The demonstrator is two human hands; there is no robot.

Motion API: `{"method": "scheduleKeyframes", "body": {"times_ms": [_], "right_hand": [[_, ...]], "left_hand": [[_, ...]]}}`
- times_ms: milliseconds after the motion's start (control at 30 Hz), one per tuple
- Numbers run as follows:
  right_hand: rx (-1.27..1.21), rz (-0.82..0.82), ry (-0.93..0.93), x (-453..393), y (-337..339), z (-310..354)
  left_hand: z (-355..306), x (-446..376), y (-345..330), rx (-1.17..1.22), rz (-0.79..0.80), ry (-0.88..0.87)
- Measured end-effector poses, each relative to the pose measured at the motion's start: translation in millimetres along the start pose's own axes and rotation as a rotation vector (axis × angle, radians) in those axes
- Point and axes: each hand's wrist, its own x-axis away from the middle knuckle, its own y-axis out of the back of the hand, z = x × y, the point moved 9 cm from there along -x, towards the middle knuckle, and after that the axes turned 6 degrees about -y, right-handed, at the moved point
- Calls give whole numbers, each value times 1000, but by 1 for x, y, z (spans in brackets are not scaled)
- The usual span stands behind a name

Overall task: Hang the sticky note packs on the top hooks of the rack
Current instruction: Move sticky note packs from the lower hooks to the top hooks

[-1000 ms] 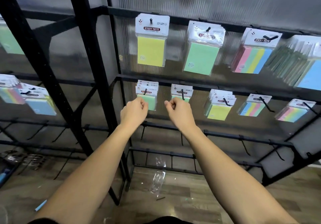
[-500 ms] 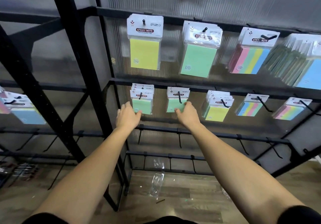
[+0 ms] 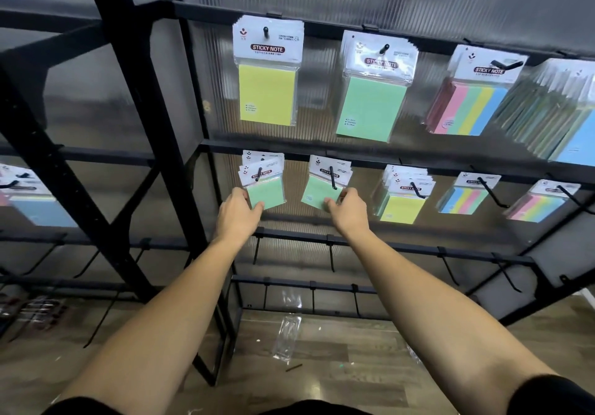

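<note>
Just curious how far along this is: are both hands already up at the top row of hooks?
No, the left hand and right hand each grip a green sticky note pack on second-row hooks.

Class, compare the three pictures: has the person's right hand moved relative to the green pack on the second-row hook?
Yes. The right hand has opened from a fist below the green pack and risen to take its lower edge in its grip.

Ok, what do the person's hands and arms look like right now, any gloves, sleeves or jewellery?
Both are bare: no gloves, rings or watch on the left hand or right hand. Forearms are uncovered; a black sleeve edge shows on the right upper arm at the frame's bottom.
</note>
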Motion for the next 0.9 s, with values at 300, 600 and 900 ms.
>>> {"method": "scheduleKeyframes", "body": {"times_ms": [300, 600, 900], "right_hand": [[-117, -24, -2, 9, 5, -2], [-83, -110, 67, 33, 23, -6], [-112, -108, 243, 77, 54, 1]], "left_hand": [[-4, 16, 4, -7, -37, 35], [-21, 48, 18, 49, -40, 13], [-56, 98, 53, 108, -90, -73]]}}
